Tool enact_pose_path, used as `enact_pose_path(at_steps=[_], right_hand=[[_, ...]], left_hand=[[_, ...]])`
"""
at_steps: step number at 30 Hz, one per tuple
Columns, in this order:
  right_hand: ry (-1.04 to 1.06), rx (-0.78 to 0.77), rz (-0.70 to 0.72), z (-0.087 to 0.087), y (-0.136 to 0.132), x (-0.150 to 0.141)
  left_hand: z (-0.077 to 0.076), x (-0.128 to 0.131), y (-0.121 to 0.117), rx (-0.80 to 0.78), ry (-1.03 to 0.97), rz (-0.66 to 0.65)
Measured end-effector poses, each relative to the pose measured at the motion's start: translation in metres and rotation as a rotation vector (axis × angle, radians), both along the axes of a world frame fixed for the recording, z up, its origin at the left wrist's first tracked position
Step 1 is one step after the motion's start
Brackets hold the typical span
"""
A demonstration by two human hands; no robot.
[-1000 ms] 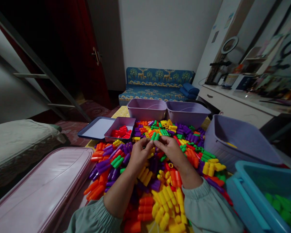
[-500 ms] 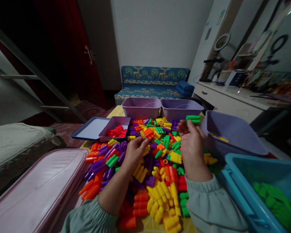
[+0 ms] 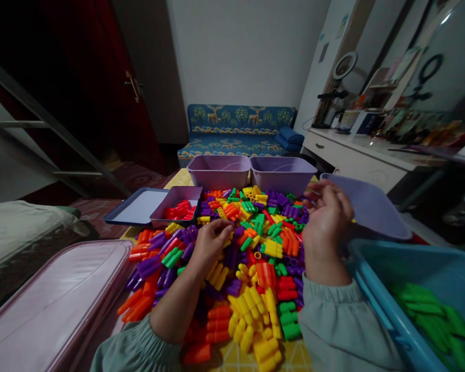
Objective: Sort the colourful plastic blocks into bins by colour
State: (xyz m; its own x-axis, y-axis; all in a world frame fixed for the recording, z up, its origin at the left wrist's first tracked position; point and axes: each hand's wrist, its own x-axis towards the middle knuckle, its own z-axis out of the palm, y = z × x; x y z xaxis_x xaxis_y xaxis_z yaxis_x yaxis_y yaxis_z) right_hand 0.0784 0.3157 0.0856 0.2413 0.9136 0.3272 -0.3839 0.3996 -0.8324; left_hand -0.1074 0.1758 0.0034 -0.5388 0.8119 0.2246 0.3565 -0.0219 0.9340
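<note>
Multicoloured plastic toy pieces shaped like joined tubes (image 3: 272, 248) lie in a wide heap on the table. My left hand (image 3: 210, 240) is over the middle of the heap, thumb and fingers pinched together. A yellow piece shows beside its fingertips; what the pinch holds, if anything, is hidden. My right hand (image 3: 327, 219) is raised at the heap's right side, in front of a purple bin (image 3: 375, 209). Its fingers are curled and blurred, and I see no green piece in them. Green pieces (image 3: 430, 315) lie inside the blue bin (image 3: 366, 268) at the right.
Two purple bins (image 3: 219, 173) stand along the table's far edge. A small tray (image 3: 157, 213) at the left holds red pieces, with a dark-rimmed lid (image 3: 139, 204) beside it. A pink lidded box (image 3: 58, 289) is at the near left. A patterned sofa (image 3: 236, 129) stands behind.
The green piece seen at my right fingertips is no longer there. My right hand has shifted right and its fingers have curled. My left hand stays over the heap; the view has shifted slightly.
</note>
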Motion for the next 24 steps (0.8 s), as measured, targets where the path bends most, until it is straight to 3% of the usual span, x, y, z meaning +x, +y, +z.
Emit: enact_pose_path(at_steps=[4,8,11,18,24], right_hand=[[-0.644,0.053,0.272,-0.035,0.004,-0.027],[-1.274,0.219,0.324,-0.064,-0.001,-0.031],[-1.569,0.237,0.325,-0.069,-0.010,-0.031],[-1.695,0.270,0.343,-0.060,-0.018,-0.035],[-1.565,0.215,0.317,-0.059,-0.019,-0.039]], left_hand=[[0.004,0.003,-0.001,-0.009,-0.015,0.006],[0.008,0.005,-0.001,0.001,-0.047,0.011],[0.007,0.005,-0.001,0.022,-0.070,-0.002],[0.007,0.004,-0.002,0.030,-0.039,0.000],[0.009,0.005,-0.003,0.029,-0.050,-0.009]])
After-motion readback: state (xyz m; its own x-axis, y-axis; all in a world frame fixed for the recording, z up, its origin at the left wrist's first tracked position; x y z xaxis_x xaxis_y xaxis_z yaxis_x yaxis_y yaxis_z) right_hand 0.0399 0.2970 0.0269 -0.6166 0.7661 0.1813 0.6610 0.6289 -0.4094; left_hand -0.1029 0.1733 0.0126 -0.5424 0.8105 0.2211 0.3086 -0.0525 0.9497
